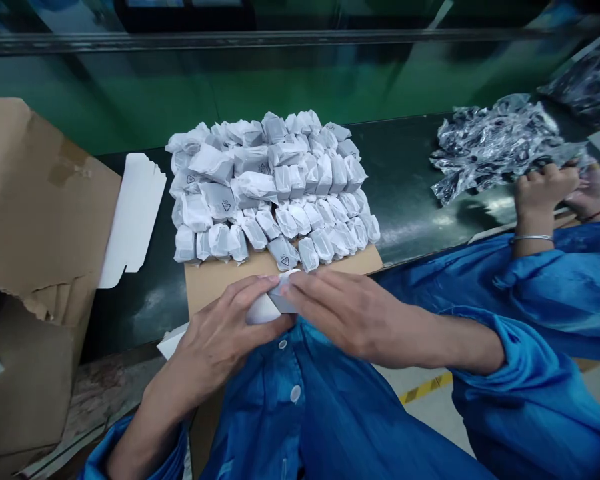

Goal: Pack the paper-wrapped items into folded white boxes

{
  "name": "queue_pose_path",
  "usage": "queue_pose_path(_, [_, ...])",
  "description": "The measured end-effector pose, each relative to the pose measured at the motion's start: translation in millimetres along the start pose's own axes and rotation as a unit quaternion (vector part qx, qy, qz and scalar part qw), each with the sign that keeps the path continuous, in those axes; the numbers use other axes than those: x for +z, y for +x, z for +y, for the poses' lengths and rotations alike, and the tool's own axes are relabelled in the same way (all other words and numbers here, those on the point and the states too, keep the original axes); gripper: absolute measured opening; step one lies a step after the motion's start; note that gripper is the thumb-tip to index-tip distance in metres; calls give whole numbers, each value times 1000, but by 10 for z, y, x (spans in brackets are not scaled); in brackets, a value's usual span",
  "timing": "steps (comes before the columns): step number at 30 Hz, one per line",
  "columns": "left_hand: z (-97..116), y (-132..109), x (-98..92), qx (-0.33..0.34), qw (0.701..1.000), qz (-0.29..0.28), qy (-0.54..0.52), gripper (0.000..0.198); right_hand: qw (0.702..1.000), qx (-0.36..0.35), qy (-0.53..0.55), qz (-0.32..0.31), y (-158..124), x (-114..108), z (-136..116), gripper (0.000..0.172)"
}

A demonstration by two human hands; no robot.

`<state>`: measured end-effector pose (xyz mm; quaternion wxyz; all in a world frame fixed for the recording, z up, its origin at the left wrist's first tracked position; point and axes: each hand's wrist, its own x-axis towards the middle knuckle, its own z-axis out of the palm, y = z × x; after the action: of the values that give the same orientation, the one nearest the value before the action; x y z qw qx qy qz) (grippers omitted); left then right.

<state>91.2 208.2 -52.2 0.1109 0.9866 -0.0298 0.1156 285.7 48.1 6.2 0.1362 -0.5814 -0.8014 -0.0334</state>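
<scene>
Left hand (pixel 220 337): I am curling my fingers around the small white packet (pixel 269 303), cupping its rounded lower-left end against my palm.
Right hand (pixel 345 313): I am laying my fingers flat over the packet's upper-right end, fingertips pinching its wrapper; both hands are closed on it.
Packet position: it is lying between my two hands, just in front of my blue smock (pixel 300 400) and at the near edge of the cardboard sheet (pixel 207 283).
Key relation: the packet's long axis is running from lower left to upper right, tipped toward the stacked packets (pixel 270 190), which are lying just beyond my fingertips; my right hand is the nearer one to that stack.
Materials: the packet is looking smooth and rounded where bare, with a thin, crinkled, translucent white film on it; the stacked ones are wearing the same film, some printed with a small triangle mark.
Stack shape: rows are leaning like tiles on the stiff brown sheet.
Surroundings: a torn cardboard box (pixel 35 220) is standing to my left, with a flat white card (pixel 133 220) beside it on the dark green bench (pixel 410 187).
Neighbour: another person's hand (pixel 543 193) is resting by a heap of glossy clear bags (pixel 495 143), well apart from mine.
</scene>
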Motion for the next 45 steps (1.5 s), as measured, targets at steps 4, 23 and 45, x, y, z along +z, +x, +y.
queue_pose_path(4, [20, 11, -22, -1, 1000, 29, 0, 49, 997, -43, -22, 53, 8, 64, -25, 29])
queue_pose_path(23, [38, -55, -143, 26, 991, 30, -127, 41, 914, 152, 368, -74, 8, -224, 172, 32])
queue_pose_path(45, [66, -218, 162, -67, 987, 46, -139, 52, 984, 18, 174, -19, 40, 97, 138, 21])
